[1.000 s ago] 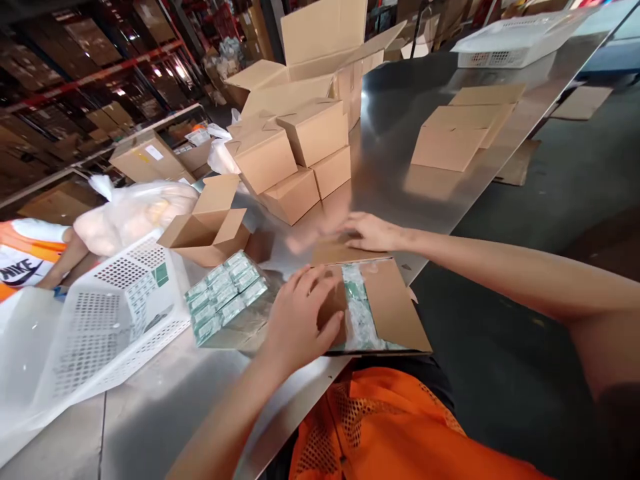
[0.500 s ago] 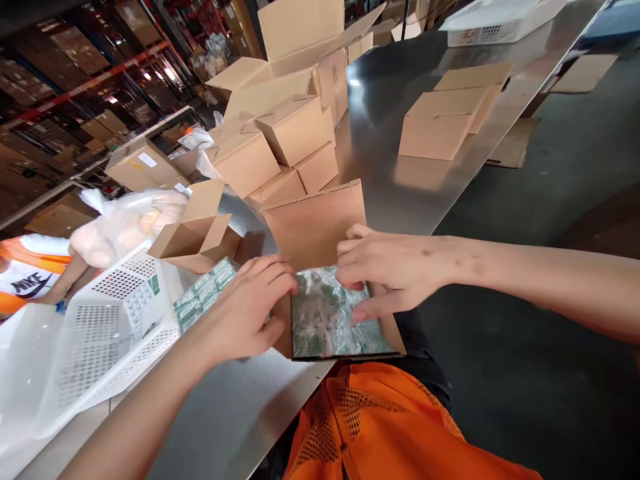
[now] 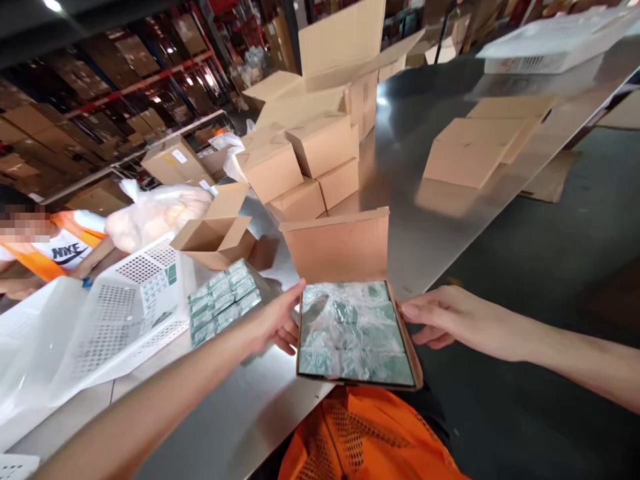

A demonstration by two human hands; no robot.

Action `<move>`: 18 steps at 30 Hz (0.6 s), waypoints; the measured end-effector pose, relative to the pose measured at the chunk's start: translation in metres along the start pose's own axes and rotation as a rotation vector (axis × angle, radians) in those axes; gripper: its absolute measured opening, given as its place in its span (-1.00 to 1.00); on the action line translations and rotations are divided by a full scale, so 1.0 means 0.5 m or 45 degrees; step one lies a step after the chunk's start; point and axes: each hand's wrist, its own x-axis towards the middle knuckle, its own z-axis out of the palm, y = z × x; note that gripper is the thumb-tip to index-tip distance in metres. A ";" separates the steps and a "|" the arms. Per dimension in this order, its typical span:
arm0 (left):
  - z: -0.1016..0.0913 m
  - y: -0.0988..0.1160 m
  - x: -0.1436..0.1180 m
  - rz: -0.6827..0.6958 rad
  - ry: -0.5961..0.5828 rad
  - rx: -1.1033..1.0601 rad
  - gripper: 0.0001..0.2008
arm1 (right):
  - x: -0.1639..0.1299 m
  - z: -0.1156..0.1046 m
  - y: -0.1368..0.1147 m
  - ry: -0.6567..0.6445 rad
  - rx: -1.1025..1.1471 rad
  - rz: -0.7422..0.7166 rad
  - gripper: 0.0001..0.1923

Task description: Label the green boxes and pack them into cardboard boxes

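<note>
Bottom centre of the frame: an open cardboard box (image 3: 350, 320) sits at the near edge of the steel table (image 3: 410, 180), its far flap standing up, inside filled w/ a plastic-wrapped pack of green & white cartons (image 3: 353, 333). Left hand (image 3: 275, 323) presses flat against the box's left wall, fingers fairly straight, not wrapped round anything. Right hand (image 3: 443, 320) is at the right wall, fingers loosely extended, fingertips just touching the rim; can't tell if it grips. Just left of the box, a second wrapped pack (image 3: 225, 303) lies on the table, beside a white perforated basket (image 3: 120, 307) tipped on its side at left of frame. Behind that, a small open box (image 3: 217, 230) w/ flaps up, and a pale plastic bag (image 3: 155, 210). Centre top: a stack of closed boxes (image 3: 305, 163) w/ a big open carton (image 3: 345, 60) behind. Right of centre, flat folded boxes (image 3: 475, 143) on the steel; another white tray (image 3: 545, 47) upper right. Far left, another person in an orange & white shirt (image 3: 65, 250). Bottom edge: orange mesh vest (image 3: 365, 433).
</note>
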 end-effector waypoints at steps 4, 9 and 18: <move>-0.007 0.064 0.037 -0.267 -0.112 0.103 0.16 | 0.028 -0.037 -0.042 -0.132 0.020 0.294 0.04; 0.008 0.063 0.068 -0.320 -0.183 0.223 0.05 | 0.061 -0.025 -0.044 -0.482 0.304 0.505 0.23; 0.013 0.059 0.018 -0.121 -0.158 0.182 -0.39 | 0.085 0.037 -0.060 -0.379 0.057 0.522 0.12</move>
